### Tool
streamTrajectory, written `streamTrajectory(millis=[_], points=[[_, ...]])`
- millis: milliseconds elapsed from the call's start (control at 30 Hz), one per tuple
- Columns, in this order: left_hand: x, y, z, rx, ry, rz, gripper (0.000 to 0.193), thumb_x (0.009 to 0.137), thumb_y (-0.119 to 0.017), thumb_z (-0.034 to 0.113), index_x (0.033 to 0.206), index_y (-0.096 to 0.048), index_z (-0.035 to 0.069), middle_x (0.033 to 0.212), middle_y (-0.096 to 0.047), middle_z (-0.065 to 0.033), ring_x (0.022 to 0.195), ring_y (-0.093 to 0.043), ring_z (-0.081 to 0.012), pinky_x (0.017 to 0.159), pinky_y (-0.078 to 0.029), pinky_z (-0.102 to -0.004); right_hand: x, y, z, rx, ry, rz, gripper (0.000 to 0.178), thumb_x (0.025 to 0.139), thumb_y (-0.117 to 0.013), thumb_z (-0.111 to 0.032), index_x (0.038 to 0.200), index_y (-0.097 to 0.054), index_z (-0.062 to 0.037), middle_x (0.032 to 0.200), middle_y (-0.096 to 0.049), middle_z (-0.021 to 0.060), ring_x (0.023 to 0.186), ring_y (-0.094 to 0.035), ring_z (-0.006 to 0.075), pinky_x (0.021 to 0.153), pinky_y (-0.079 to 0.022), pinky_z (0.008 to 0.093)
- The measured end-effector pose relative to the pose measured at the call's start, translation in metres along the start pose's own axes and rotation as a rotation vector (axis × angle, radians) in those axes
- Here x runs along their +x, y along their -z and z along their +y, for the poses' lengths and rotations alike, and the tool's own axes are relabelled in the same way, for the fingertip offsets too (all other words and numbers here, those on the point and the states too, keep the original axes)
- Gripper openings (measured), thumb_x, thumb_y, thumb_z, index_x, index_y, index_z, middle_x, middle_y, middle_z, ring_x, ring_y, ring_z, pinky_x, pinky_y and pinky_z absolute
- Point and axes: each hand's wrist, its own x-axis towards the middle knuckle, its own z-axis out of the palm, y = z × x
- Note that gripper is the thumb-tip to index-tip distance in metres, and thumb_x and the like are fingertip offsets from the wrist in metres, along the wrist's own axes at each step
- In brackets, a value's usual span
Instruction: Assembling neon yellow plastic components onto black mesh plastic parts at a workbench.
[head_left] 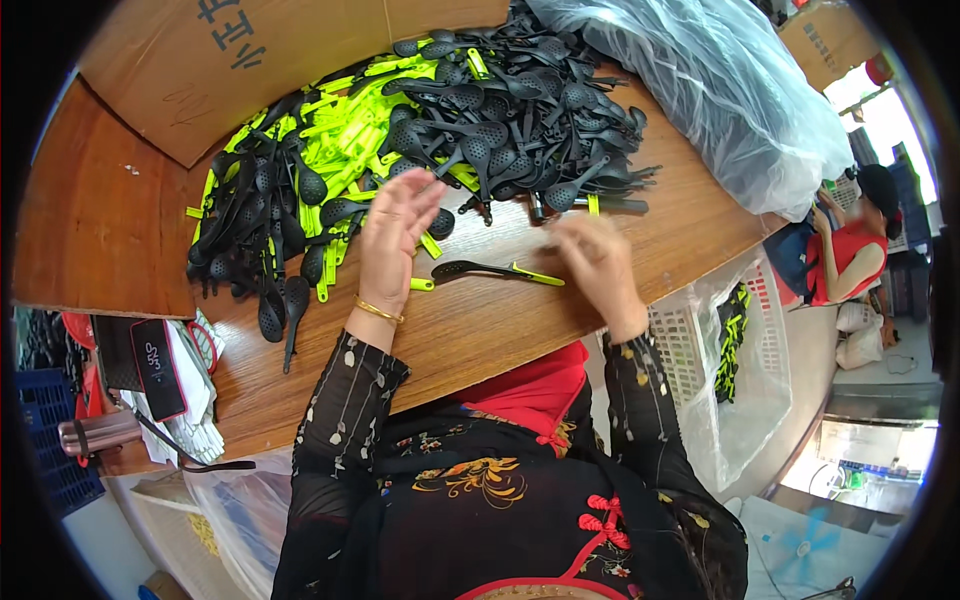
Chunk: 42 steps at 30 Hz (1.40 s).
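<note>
- A single spoon [495, 270], black bowl and yellow-green handle, lies alone on the wooden surface [480, 330], between the two hands.
- Its long axis runs 9 to 3 o'clock, bowl toward the left hand [395, 235], handle tip toward the right hand [600, 262].
- Left hand: fingers spread wide, holding nothing, hovering at the pile's [420, 130] near edge; the spoon's bowl sits at its 4 o'clock.
- Right hand: blurred, fingers loosely curled, seemingly empty; the handle tip lies just beside it at 9 o'clock, so this hand is nearer.
- A lined basket [740, 370] stands at 4 o'clock, below the surface's edge.
</note>
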Motion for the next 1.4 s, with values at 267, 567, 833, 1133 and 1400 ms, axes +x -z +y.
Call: streamTrajectory(millis=[267, 567, 833, 1133, 1400], points=[[-0.018, -0.02, -0.023, 0.381, 0.016, -0.229, 0.024, 0.104, -0.069, 0.012, 0.124, -0.068, 0.0, 0.118, -0.072, -0.0033, 0.107, -0.068, -0.01, 0.095, -0.054, -0.0259, 0.034, 0.009, 0.037, -0.6, 0.254, 0.24, 0.025, 0.089, -0.069, -0.001, 0.106, -0.075, -0.0184, 0.114, -0.073, -0.003, 0.12, -0.062, 0.0226, 0.107, -0.038, 0.0461], [-0.006, -0.012, 0.004, -0.047, 0.375, -0.317, 0.039, 0.105, -0.065, 0.015, 0.139, -0.061, -0.002, 0.131, -0.069, -0.0133, 0.111, -0.073, -0.0258, 0.1, -0.06, -0.038, 0.026, -0.047, -0.033, -0.245, 0.36, 0.125, 0.03, 0.083, -0.078, -0.011, 0.112, -0.078, -0.018, 0.108, -0.076, -0.0009, 0.111, -0.066, 0.0188, 0.106, -0.043, 0.0438], [-0.015, -0.007, -0.003, 0.213, 0.091, -0.142, 0.034, 0.098, -0.068, -0.001, 0.131, -0.068, 0.002, 0.119, -0.072, -0.0021, 0.1, -0.067, -0.007, 0.083, -0.057, -0.0223, -0.002, 0.001, 0.048, -0.307, -0.33, 0.246, 0.027, 0.092, -0.078, -0.026, 0.105, -0.07, -0.0029, 0.095, -0.073, 0.0132, 0.087, -0.071, 0.028, 0.077, -0.055, 0.0376], [-0.021, -0.002, -0.005, 0.359, 0.138, -0.128, 0.015, 0.1, -0.071, 0.011, 0.114, -0.072, 0.005, 0.082, -0.066, 0.0053, 0.065, -0.058, -0.0017, 0.059, -0.048, -0.0193, 0.0, -0.007, -0.006, -0.088, 0.1, 0.1, 0.03, 0.099, -0.06, 0.0, 0.127, -0.07, -0.0059, 0.1, -0.074, 0.0176, 0.091, -0.071, 0.0334, 0.077, -0.055, 0.0419], [-0.023, -0.013, 0.003, 0.497, -0.09, -0.112, 0.012, 0.1, -0.07, 0.007, 0.111, -0.071, 0.003, 0.094, -0.069, 0.0001, 0.08, -0.066, -0.0089, 0.067, -0.052, -0.024, 0.01, -0.009, -0.027, -0.017, 0.054, -0.177, 0.032, 0.107, -0.053, -0.016, 0.135, -0.065, -0.0058, 0.089, -0.066, 0.0167, 0.079, -0.063, 0.0322, 0.076, -0.051, 0.0392]])
